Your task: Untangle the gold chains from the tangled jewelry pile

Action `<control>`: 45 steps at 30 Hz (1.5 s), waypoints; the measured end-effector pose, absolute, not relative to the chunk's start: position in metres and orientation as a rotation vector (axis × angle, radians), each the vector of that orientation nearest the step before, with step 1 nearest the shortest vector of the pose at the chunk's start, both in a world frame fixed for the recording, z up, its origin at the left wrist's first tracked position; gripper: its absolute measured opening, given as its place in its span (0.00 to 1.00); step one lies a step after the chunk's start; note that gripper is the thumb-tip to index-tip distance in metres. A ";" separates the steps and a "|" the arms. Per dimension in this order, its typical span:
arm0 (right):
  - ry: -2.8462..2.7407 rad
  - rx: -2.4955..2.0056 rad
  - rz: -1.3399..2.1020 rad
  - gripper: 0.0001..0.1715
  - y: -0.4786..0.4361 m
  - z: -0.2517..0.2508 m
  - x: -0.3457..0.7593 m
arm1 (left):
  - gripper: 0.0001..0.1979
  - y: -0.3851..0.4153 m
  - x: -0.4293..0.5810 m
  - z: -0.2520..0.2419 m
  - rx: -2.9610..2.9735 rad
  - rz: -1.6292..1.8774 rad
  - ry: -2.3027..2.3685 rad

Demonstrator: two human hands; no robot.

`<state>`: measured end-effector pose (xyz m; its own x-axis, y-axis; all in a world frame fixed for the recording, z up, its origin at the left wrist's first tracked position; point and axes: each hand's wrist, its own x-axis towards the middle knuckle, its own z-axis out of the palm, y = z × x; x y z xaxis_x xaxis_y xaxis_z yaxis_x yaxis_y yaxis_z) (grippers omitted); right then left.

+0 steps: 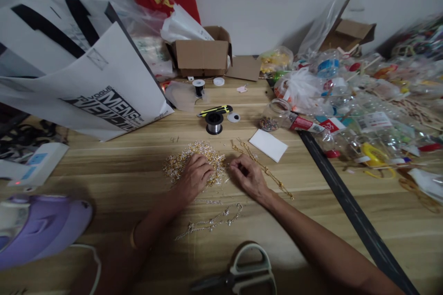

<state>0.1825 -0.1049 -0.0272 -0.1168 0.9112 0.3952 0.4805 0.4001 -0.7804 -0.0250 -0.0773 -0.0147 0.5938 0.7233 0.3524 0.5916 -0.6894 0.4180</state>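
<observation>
My left hand rests on the right part of a pile of small gold and silver jewellery pieces. Its fingers are curled together, and whatever they grip is hidden. Just to the right, my right hand is closed in a pinch at the pile's edge; what it holds is too small to make out. A gold chain lies beyond the right hand, partly behind it. Nearer to me lie a silver chain with charms and a short silver chain piece.
Large scissors lie at the front edge. Behind the pile are a wire spool, a yellow-black cutter and a white pad. A white bag stands left; plastic bottles crowd the right. A cardboard box is at the back.
</observation>
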 end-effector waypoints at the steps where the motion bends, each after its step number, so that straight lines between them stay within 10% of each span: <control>1: -1.751 -1.216 0.597 0.07 -0.105 -0.028 0.182 | 0.09 -0.077 -0.025 -0.014 2.556 0.750 1.088; 27: -1.741 -1.217 0.617 0.07 -0.104 -0.028 0.182 | 0.08 -0.081 -0.021 -0.014 2.530 0.759 1.039; 45: -1.995 -1.008 0.412 0.05 -0.118 -0.021 0.180 | 0.04 -0.090 -0.010 -0.001 1.503 0.842 1.150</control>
<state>0.1804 -0.1180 -0.0208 -0.3220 0.7792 0.5377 0.5026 0.6220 -0.6004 -0.0096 -0.0896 -0.0005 0.2992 0.9528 -0.0508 0.2399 -0.0236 0.9705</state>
